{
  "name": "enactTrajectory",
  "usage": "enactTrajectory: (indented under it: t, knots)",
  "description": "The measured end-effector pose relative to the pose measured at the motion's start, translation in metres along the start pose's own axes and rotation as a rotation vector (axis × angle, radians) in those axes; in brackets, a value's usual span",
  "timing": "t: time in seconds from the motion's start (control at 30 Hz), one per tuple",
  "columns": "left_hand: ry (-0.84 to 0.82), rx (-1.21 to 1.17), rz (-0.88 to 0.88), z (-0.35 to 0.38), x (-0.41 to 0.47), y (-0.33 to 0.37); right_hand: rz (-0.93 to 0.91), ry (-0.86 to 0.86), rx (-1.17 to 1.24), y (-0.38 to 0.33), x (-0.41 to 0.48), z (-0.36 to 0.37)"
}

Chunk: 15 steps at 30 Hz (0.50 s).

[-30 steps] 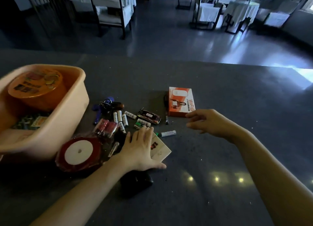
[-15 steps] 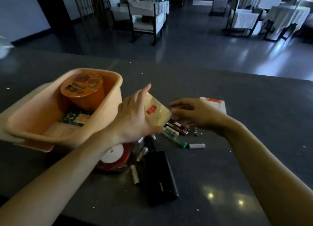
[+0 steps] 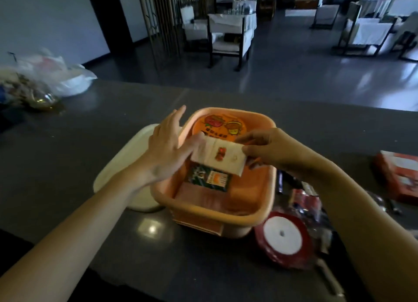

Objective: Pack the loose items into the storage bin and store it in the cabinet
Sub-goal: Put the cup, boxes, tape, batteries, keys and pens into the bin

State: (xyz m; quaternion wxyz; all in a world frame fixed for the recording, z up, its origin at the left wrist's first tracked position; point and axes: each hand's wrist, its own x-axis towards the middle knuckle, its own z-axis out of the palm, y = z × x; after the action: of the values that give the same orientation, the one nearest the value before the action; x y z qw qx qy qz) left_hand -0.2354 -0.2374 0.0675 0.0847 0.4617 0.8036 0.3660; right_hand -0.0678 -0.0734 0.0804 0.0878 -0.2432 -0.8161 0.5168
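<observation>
A peach plastic storage bin [image 3: 226,220] stands on the dark counter, with an orange round tub [image 3: 217,126] at its far end and a small dark packet [image 3: 209,177] on its floor. Above the bin's middle hangs a white tissue pack [image 3: 220,158] with a small red print. My left hand [image 3: 167,148] holds its left end with thumb under and fingers straight. My right hand [image 3: 269,149] pinches its right end.
A white lid [image 3: 123,166] lies left of the bin. To the right lie a red ribbon spool [image 3: 283,239], a clear bag of small items [image 3: 305,202] and an orange box [image 3: 400,177]. Plastic bags [image 3: 43,75] sit far left. Chairs stand beyond the counter.
My left hand lifted the tissue pack off the counter and carried it over the bin. My right hand came across and took its other end. The view swung left.
</observation>
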Motion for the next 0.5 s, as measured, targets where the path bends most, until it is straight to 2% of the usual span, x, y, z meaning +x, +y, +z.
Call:
enactTrajectory:
  t: [0.1, 0.2, 0.33, 0.5]
  knots:
    - [-0.032, -0.109, -0.076, -0.009, 0.013, -0.037, 0.112, -0.053, -0.150, 0.004, 0.014, 0.017]
    - [-0.100, -0.191, -0.127, -0.005, 0.022, -0.058, 0.183, -0.016, -0.225, 0.006, 0.027, 0.029]
    - [-0.139, -0.248, -0.097, 0.001, 0.030, -0.067, 0.241, 0.023, -0.245, 0.009, 0.038, 0.045]
    - [-0.150, -0.202, -0.039, 0.006, 0.034, -0.072, 0.278, 0.092, -0.298, 0.008, 0.037, 0.039]
